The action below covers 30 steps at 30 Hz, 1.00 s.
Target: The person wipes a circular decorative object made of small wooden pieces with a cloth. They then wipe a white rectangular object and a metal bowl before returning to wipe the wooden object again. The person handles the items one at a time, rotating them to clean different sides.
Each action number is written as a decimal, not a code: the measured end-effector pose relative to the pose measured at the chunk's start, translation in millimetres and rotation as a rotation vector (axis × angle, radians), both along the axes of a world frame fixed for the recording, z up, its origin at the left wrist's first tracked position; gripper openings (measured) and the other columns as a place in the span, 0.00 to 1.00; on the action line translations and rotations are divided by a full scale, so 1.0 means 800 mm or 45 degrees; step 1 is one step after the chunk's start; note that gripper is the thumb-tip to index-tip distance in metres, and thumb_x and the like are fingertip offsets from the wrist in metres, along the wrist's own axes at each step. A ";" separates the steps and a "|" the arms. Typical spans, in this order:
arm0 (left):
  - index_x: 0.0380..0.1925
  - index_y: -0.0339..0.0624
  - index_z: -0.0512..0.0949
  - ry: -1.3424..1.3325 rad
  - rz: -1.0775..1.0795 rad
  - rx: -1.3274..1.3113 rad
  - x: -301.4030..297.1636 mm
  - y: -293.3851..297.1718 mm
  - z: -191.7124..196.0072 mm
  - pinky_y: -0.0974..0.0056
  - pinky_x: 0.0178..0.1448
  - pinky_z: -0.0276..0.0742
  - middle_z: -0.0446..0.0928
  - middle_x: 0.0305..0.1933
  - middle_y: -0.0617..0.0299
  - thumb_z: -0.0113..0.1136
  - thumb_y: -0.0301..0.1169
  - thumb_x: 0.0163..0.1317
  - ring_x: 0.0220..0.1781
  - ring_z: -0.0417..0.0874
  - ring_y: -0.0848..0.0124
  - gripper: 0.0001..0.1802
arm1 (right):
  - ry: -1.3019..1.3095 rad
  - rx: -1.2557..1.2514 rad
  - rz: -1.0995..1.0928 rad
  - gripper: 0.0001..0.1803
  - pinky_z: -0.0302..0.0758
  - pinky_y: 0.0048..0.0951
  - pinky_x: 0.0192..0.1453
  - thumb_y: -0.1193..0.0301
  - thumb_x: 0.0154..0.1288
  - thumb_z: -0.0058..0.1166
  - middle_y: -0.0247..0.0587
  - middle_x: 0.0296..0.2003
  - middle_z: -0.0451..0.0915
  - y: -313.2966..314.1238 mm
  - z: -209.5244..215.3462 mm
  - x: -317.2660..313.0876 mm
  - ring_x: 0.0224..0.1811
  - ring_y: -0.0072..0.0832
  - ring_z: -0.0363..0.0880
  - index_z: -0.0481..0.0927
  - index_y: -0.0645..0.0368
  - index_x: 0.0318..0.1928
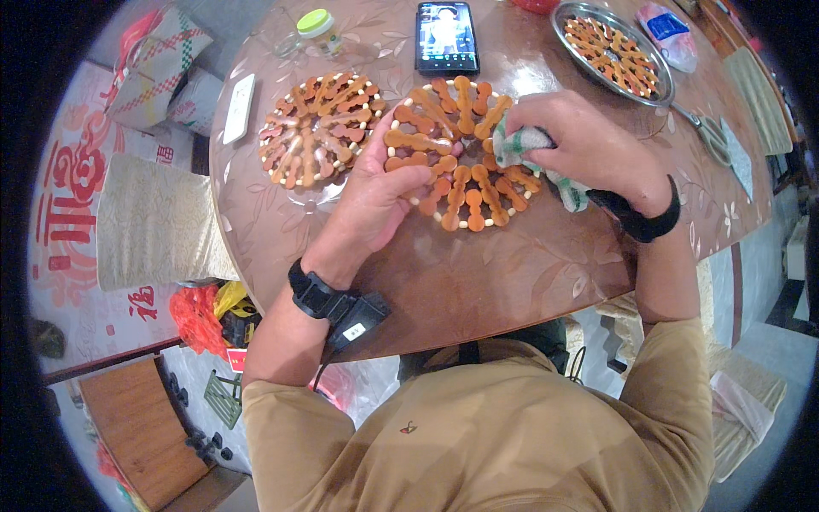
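Note:
My left hand [386,185] grips the left edge of a round trivet-like mat [474,194] made of orange-brown wooden pieces with pale beads around its rim. The mat is held tilted above the table. In my right hand [567,136] is a bunched white and green cloth [522,147], pressed against the mat's right edge. Part of the cloth hangs below that hand. A second mat of the same kind [311,128] lies on the table to the left, close to my left wrist.
Beyond the mats a phone [447,38] stands with its screen lit. A green-lidded jar [317,31] and a white tray [239,108] are at the left. To the right, a metal dish [664,89] holds another beaded mat, with scissors [710,136] beside it on the brown table [512,290].

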<state>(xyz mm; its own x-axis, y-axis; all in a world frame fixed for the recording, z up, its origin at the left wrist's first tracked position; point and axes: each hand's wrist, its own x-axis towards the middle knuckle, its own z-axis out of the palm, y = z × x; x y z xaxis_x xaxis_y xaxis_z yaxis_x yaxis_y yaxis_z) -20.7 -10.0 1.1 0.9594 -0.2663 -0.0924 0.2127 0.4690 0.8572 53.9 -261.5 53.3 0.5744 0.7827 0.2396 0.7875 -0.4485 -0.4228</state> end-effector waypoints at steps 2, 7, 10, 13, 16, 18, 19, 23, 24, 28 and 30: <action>0.72 0.49 0.51 -0.004 -0.015 -0.004 0.000 0.002 0.000 0.72 0.44 0.76 0.77 0.59 0.51 0.50 0.13 0.59 0.59 0.80 0.66 0.42 | -0.001 -0.151 -0.043 0.14 0.75 0.40 0.49 0.79 0.50 0.59 0.52 0.37 0.80 0.000 -0.011 0.005 0.43 0.50 0.78 0.79 0.64 0.41; 0.72 0.48 0.52 -0.002 -0.007 0.012 -0.001 0.001 0.002 0.70 0.43 0.78 0.77 0.58 0.51 0.51 0.13 0.59 0.58 0.80 0.66 0.41 | -0.211 -0.111 -0.258 0.14 0.75 0.41 0.49 0.79 0.50 0.59 0.53 0.36 0.79 -0.017 -0.016 0.015 0.43 0.51 0.78 0.79 0.63 0.41; 0.72 0.48 0.51 -0.002 0.001 0.008 0.001 0.000 0.001 0.69 0.43 0.79 0.76 0.59 0.51 0.51 0.13 0.59 0.59 0.79 0.64 0.41 | -0.207 -0.066 -0.280 0.14 0.75 0.42 0.50 0.79 0.50 0.58 0.53 0.36 0.80 -0.016 -0.007 0.012 0.44 0.51 0.79 0.80 0.63 0.41; 0.73 0.47 0.51 0.009 0.014 -0.001 -0.001 0.000 0.001 0.67 0.45 0.80 0.74 0.60 0.51 0.50 0.13 0.59 0.61 0.79 0.63 0.42 | -0.156 -0.014 -0.215 0.14 0.76 0.42 0.51 0.79 0.50 0.58 0.54 0.37 0.81 -0.006 0.002 0.004 0.44 0.51 0.79 0.80 0.64 0.40; 0.73 0.48 0.50 -0.002 0.003 -0.024 0.001 -0.001 0.002 0.65 0.47 0.81 0.74 0.60 0.51 0.50 0.13 0.59 0.61 0.78 0.62 0.42 | -0.054 0.027 -0.048 0.14 0.75 0.41 0.49 0.79 0.50 0.59 0.51 0.37 0.79 0.000 -0.007 0.000 0.42 0.51 0.78 0.78 0.65 0.40; 0.73 0.48 0.49 -0.004 0.006 -0.028 0.000 -0.001 0.002 0.64 0.48 0.81 0.74 0.60 0.51 0.50 0.13 0.59 0.61 0.79 0.62 0.42 | 0.026 -0.064 -0.048 0.14 0.75 0.41 0.48 0.80 0.50 0.59 0.51 0.37 0.79 0.008 -0.009 -0.005 0.42 0.50 0.78 0.78 0.64 0.40; 0.73 0.48 0.49 0.002 0.011 -0.028 -0.001 -0.001 0.002 0.64 0.49 0.81 0.74 0.60 0.50 0.50 0.13 0.59 0.60 0.79 0.62 0.42 | 0.016 -0.079 -0.034 0.14 0.75 0.41 0.49 0.80 0.50 0.59 0.51 0.36 0.80 0.007 -0.014 0.002 0.43 0.50 0.78 0.78 0.64 0.40; 0.71 0.47 0.52 0.011 -0.002 0.030 -0.002 0.002 0.002 0.64 0.53 0.80 0.73 0.61 0.50 0.51 0.14 0.59 0.57 0.81 0.63 0.40 | -0.174 -0.084 -0.240 0.14 0.75 0.41 0.49 0.79 0.50 0.58 0.52 0.37 0.80 -0.011 -0.019 0.016 0.43 0.50 0.79 0.79 0.64 0.40; 0.71 0.46 0.52 0.024 -0.011 0.029 -0.002 0.003 0.003 0.61 0.57 0.79 0.72 0.62 0.50 0.52 0.15 0.60 0.59 0.79 0.61 0.39 | -0.204 -0.062 -0.242 0.14 0.75 0.41 0.49 0.79 0.50 0.58 0.52 0.36 0.80 -0.014 -0.020 0.017 0.43 0.50 0.79 0.79 0.64 0.40; 0.68 0.42 0.55 0.142 -0.033 -0.025 0.001 0.007 0.008 0.55 0.65 0.76 0.71 0.63 0.51 0.54 0.19 0.61 0.63 0.77 0.58 0.35 | 0.026 -0.057 -0.243 0.14 0.77 0.40 0.49 0.78 0.50 0.57 0.52 0.36 0.81 -0.010 0.000 0.007 0.42 0.49 0.80 0.80 0.64 0.41; 0.67 0.42 0.56 0.161 -0.028 -0.014 0.002 0.009 0.005 0.54 0.65 0.76 0.71 0.63 0.51 0.54 0.20 0.62 0.62 0.77 0.59 0.33 | 0.162 -0.054 -0.134 0.14 0.77 0.40 0.49 0.78 0.50 0.57 0.53 0.37 0.82 0.001 0.009 -0.004 0.43 0.49 0.80 0.81 0.64 0.41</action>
